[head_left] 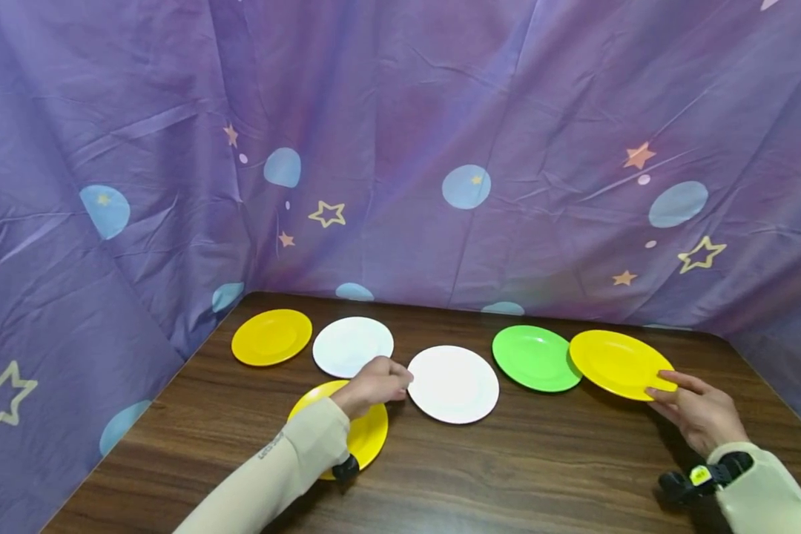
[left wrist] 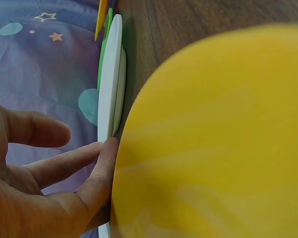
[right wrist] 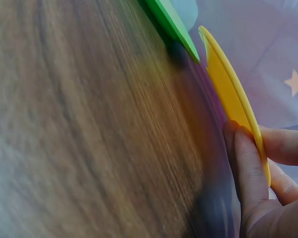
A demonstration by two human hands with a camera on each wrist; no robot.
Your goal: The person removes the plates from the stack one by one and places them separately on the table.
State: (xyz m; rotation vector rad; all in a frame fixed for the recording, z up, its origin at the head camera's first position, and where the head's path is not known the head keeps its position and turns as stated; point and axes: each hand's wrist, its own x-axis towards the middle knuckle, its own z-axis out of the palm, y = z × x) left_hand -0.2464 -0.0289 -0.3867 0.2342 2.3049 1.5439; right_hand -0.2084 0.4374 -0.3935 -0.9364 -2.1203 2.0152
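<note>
At the right, my right hand (head_left: pixel 701 411) pinches the near rim of a yellow plate (head_left: pixel 617 363), thumb on one face and fingers on the other. That plate is raised off the table and overlaps a green plate (head_left: pixel 534 360) in the head view. My left hand (head_left: pixel 379 384) is at the left edge of a white plate (head_left: pixel 454 386). In the left wrist view its fingertips are right at the white rim (left wrist: pixel 107 89), with the thumb spread apart. Beneath the left wrist lies another yellow plate (head_left: pixel 371 437), partly hidden by the sleeve.
A second white plate (head_left: pixel 352 345) lies behind the left hand, and a further yellow plate (head_left: pixel 271 337) sits at the far left. The dark wooden table (head_left: pixel 507 475) ends at a purple curtain (head_left: pixel 387 133) with stars, which also hangs along both sides.
</note>
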